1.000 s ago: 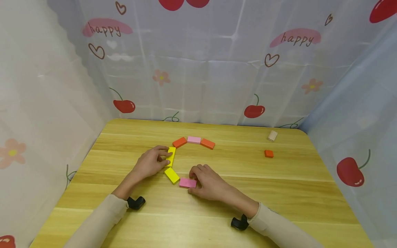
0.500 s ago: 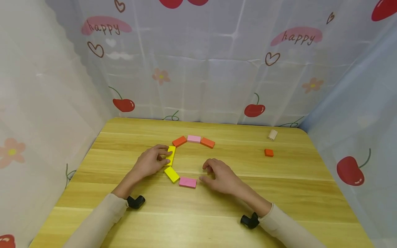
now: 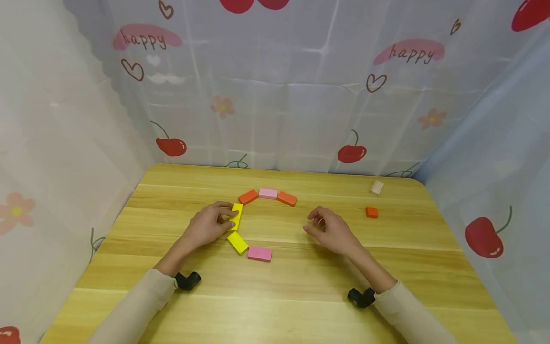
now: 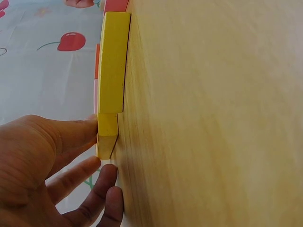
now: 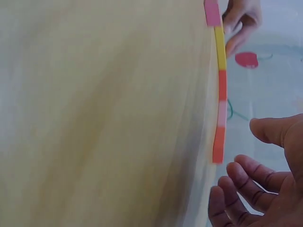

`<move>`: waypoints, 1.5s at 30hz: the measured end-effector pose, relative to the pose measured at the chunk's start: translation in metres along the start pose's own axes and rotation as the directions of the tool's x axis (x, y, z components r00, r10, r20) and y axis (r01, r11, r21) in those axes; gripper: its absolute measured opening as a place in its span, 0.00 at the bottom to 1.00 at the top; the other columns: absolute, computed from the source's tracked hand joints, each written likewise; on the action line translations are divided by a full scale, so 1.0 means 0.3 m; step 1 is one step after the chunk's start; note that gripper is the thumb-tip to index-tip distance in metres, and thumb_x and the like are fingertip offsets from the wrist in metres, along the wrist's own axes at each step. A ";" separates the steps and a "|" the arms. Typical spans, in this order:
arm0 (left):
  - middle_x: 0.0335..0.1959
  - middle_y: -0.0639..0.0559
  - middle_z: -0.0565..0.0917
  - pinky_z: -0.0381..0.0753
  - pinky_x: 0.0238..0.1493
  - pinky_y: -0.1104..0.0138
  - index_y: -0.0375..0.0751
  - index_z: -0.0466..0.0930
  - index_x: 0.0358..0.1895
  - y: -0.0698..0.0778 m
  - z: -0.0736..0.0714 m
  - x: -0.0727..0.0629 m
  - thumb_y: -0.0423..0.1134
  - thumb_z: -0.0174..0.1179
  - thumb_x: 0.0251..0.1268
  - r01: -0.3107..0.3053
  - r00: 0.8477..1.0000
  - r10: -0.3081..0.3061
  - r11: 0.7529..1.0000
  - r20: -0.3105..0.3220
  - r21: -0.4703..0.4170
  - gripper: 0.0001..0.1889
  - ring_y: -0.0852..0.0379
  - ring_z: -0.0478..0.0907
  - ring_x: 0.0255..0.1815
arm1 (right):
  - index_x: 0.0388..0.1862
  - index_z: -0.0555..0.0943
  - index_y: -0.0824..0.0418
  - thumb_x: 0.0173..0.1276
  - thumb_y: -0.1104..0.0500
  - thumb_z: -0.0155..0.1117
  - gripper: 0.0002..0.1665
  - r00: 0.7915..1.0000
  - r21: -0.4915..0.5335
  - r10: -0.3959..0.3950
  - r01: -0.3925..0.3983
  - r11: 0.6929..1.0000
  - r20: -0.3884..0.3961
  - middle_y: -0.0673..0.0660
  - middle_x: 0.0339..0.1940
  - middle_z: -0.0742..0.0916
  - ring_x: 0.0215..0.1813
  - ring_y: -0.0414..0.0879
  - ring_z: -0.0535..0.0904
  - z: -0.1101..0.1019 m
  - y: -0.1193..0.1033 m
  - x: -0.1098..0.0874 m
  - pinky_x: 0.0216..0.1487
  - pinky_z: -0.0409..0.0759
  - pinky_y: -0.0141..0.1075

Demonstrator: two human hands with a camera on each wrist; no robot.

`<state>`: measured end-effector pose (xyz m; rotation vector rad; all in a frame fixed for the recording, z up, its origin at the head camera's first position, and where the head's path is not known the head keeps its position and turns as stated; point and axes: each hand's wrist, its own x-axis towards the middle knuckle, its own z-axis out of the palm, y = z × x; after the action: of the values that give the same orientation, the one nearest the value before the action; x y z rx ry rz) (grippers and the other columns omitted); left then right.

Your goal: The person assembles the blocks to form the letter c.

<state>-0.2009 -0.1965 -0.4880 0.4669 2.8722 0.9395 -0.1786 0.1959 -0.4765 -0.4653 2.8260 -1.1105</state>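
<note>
My left hand [image 3: 209, 224] pinches a long yellow block [image 3: 237, 216] lying flat on the table; in the left wrist view the thumb and a finger sit at the sides of this yellow block [image 4: 108, 132]. End to end with it lies a second yellow block [image 3: 238, 242], followed by a pink block [image 3: 259, 253]. Beyond the left hand, an orange block [image 3: 248, 197], a light pink block [image 3: 268, 193] and another orange block [image 3: 287, 198] continue the curved row. To the right of the row, my right hand [image 3: 335, 231] holds nothing, its fingers loosely bent.
A small orange block [image 3: 371, 212] and a pale wooden block [image 3: 376, 187] lie at the back right of the wooden table [image 3: 301, 306]. Behind the table hangs a curtain [image 3: 275, 124] printed with cherries and hearts, with more curtain on both sides.
My right hand has let go of the pink block and moved right and away from me over the table. My left hand stays at the yellow block.
</note>
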 end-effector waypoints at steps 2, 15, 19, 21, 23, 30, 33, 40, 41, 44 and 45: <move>0.74 0.50 0.81 0.81 0.42 0.64 0.49 0.88 0.66 0.000 0.000 0.000 0.42 0.71 0.73 -0.001 1.000 0.001 1.000 0.002 0.001 0.20 0.57 0.86 0.48 | 0.54 0.84 0.58 0.77 0.47 0.71 0.17 0.999 -0.012 0.008 -0.009 1.000 -0.051 0.55 0.45 0.88 0.46 0.47 0.83 -0.027 0.025 0.003 0.52 0.83 0.43; 0.75 0.50 0.81 0.82 0.43 0.64 0.49 0.89 0.65 -0.002 0.002 -0.001 0.42 0.71 0.73 -0.007 1.000 0.007 1.000 -0.002 0.000 0.19 0.56 0.87 0.48 | 0.51 0.85 0.61 0.81 0.44 0.65 0.20 0.952 -0.013 0.168 -0.177 0.984 -0.255 0.62 0.47 0.88 0.45 0.51 0.82 -0.213 0.242 0.028 0.46 0.78 0.36; 0.75 0.50 0.81 0.82 0.44 0.64 0.49 0.89 0.65 -0.001 -0.002 0.000 0.42 0.71 0.73 -0.001 1.000 0.001 1.000 -0.002 0.000 0.19 0.56 0.87 0.49 | 0.53 0.84 0.63 0.81 0.44 0.64 0.22 0.928 0.022 0.215 -0.219 0.975 -0.304 0.63 0.47 0.87 0.40 0.43 0.81 -0.270 0.290 0.028 0.41 0.78 0.32; 0.75 0.50 0.81 0.82 0.44 0.64 0.49 0.89 0.65 -0.002 -0.004 0.000 0.42 0.71 0.73 -0.001 1.000 0.001 1.000 -0.003 0.002 0.19 0.57 0.87 0.48 | 0.54 0.84 0.63 0.81 0.44 0.64 0.23 0.916 0.033 0.237 -0.239 0.970 -0.323 0.63 0.48 0.87 0.40 0.42 0.80 -0.293 0.316 0.031 0.39 0.77 0.29; 0.75 0.50 0.81 0.82 0.43 0.64 0.49 0.89 0.65 -0.001 -0.005 -0.001 0.42 0.71 0.73 -0.001 1.000 0.001 1.000 -0.003 0.004 0.19 0.57 0.86 0.48 | 0.55 0.84 0.63 0.81 0.44 0.63 0.23 0.906 0.035 0.258 -0.262 0.964 -0.335 0.63 0.49 0.87 0.41 0.43 0.81 -0.311 0.346 0.034 0.38 0.77 0.27; 0.75 0.49 0.81 0.81 0.43 0.64 0.48 0.89 0.65 0.002 -0.003 -0.002 0.42 0.71 0.73 -0.006 1.000 0.006 1.000 -0.003 -0.006 0.19 0.57 0.86 0.47 | 0.58 0.82 0.63 0.80 0.42 0.64 0.26 0.866 0.058 0.356 -0.360 0.931 -0.352 0.58 0.48 0.85 0.44 0.42 0.77 -0.350 0.448 0.045 0.43 0.74 0.28; 0.75 0.49 0.81 0.81 0.43 0.64 0.48 0.89 0.65 0.001 -0.005 -0.004 0.41 0.71 0.73 -0.005 1.000 0.005 1.000 -0.004 -0.004 0.19 0.57 0.86 0.47 | 0.60 0.80 0.65 0.79 0.41 0.64 0.29 0.850 0.093 0.404 -0.397 0.913 -0.338 0.57 0.49 0.84 0.45 0.42 0.77 -0.360 0.473 0.052 0.43 0.75 0.29; 0.74 0.49 0.81 0.83 0.44 0.63 0.48 0.89 0.65 0.000 -0.006 -0.005 0.42 0.71 0.73 -0.001 1.000 0.001 1.000 -0.012 -0.004 0.19 0.58 0.87 0.47 | 0.73 0.72 0.71 0.79 0.37 0.63 0.43 0.823 0.153 0.485 -0.461 0.874 -0.296 0.68 0.62 0.81 0.58 0.60 0.79 -0.376 0.488 0.078 0.55 0.77 0.43; 0.74 0.49 0.81 0.83 0.44 0.63 0.48 0.89 0.65 0.000 -0.005 -0.005 0.42 0.72 0.73 0.000 1.000 0.000 1.000 -0.012 -0.006 0.19 0.58 0.87 0.47 | 0.74 0.71 0.72 0.79 0.36 0.63 0.45 0.819 0.156 0.495 -0.470 0.869 -0.290 0.70 0.64 0.80 0.60 0.62 0.78 -0.378 0.487 0.083 0.58 0.77 0.46; 0.74 0.49 0.81 0.82 0.44 0.64 0.48 0.89 0.65 0.001 -0.003 -0.004 0.42 0.71 0.73 0.002 1.000 -0.002 1.000 -0.007 -0.011 0.20 0.58 0.86 0.47 | 0.77 0.68 0.74 0.79 0.36 0.62 0.47 0.810 0.163 0.517 -0.490 0.856 -0.277 0.73 0.68 0.78 0.65 0.65 0.76 -0.383 0.485 0.099 0.67 0.77 0.55; 0.74 0.49 0.81 0.82 0.44 0.64 0.48 0.89 0.65 0.001 -0.003 -0.004 0.42 0.71 0.73 0.004 1.000 -0.004 1.000 -0.004 -0.013 0.20 0.58 0.86 0.47 | 0.78 0.68 0.74 0.79 0.36 0.61 0.48 0.807 0.164 0.524 -0.498 0.851 -0.272 0.73 0.69 0.78 0.66 0.66 0.76 -0.384 0.483 0.105 0.70 0.76 0.57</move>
<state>-0.1997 -0.1971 -0.4872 0.4577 2.8681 0.9589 -0.2652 0.3622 -0.4880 0.5091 2.8505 -1.2497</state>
